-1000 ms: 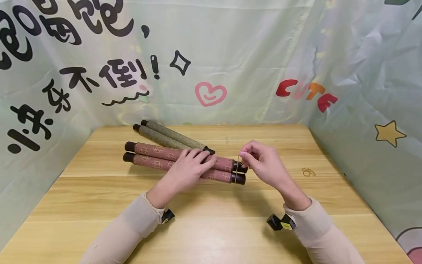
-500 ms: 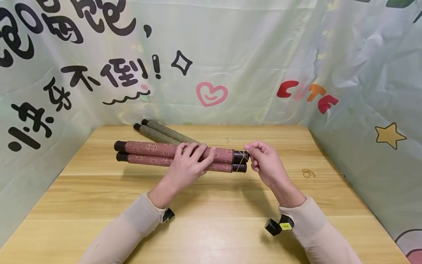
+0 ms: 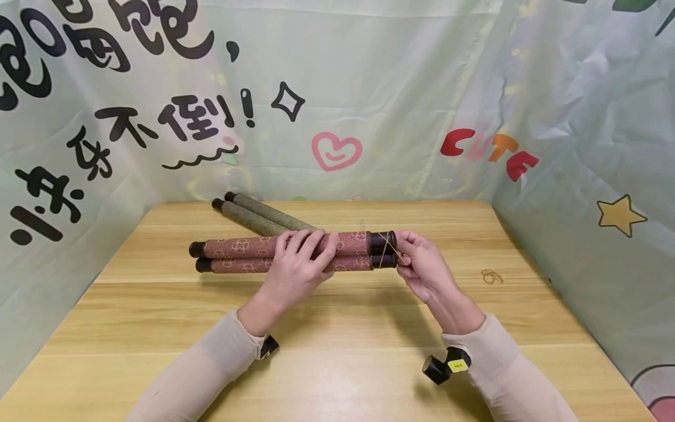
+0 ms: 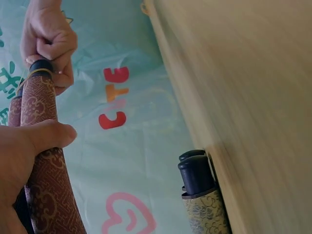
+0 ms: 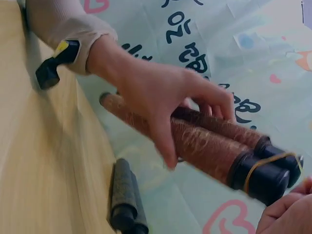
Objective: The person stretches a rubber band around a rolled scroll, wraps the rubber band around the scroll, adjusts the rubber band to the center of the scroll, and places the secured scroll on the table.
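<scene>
Two dark red patterned scrolls (image 3: 242,246) with black end knobs lie side by side, raised off the table. My left hand (image 3: 295,269) grips them around the middle from above, with the thumb on the near side in the right wrist view. A thin yellowish rubber band (image 5: 265,161) loops over the black knobs at their right end. In the head view it crosses itself there, and one strand runs to my right hand (image 3: 429,269). That hand pinches the band right beside the knobs. Its fingertips are partly hidden behind the scroll ends.
Two green-grey scrolls (image 3: 258,214) with black knobs lie slanted on the table behind the red ones, their right ends covered. Loose rubber bands (image 3: 491,276) lie on the wooden table (image 3: 337,363) at the right. Printed cloth walls (image 3: 401,105) stand around the back and sides.
The red scrolls have been lifted and levelled, their right end rising. The band, first a single straight stretch over the knobs, now crosses itself as the right hand turns and pulls it.
</scene>
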The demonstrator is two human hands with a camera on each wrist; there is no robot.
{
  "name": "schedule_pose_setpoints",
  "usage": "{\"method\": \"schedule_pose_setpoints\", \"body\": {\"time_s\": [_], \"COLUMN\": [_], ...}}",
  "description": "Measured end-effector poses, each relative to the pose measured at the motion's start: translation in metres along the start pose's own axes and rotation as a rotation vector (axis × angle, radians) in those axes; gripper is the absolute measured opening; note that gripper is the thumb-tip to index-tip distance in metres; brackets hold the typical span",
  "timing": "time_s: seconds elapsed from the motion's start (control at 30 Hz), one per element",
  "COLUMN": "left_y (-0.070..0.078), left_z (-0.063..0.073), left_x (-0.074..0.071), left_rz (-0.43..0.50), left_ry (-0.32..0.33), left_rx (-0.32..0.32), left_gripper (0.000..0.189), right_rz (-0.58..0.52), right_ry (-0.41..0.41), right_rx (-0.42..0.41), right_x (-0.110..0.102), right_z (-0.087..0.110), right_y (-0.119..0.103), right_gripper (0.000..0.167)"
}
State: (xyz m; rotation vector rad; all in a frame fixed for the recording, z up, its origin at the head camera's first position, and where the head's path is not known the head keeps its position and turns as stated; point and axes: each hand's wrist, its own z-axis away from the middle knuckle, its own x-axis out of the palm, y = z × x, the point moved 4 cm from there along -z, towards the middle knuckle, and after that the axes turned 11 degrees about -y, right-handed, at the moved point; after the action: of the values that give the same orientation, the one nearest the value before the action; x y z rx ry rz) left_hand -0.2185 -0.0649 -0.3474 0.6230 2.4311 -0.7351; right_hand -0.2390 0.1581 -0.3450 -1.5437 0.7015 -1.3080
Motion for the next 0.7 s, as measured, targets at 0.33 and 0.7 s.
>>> {"method": "schedule_pose_setpoints", "body": {"time_s": [0.33,0.7], "left_y": [-0.0007,-0.0002], "left_z": [0.0006,0.0003], "left_x": [-0.0005,-0.0018], "left_rz": [0.076,0.109], "left_ry": [-0.023,-0.033], "left_rx": [-0.080,-0.147], "left_gripper": [0.075,0.081], "right_rz": [0.193,-0.098], "right_ry": [0.129,0.083], "right_rx": [-0.114,-0.050], "right_x": [0.0072,0.0082], "right_z": [0.0032,0.0041], "right_y": [-0.0007,0.0016], "right_gripper": [0.006,0.012]}}
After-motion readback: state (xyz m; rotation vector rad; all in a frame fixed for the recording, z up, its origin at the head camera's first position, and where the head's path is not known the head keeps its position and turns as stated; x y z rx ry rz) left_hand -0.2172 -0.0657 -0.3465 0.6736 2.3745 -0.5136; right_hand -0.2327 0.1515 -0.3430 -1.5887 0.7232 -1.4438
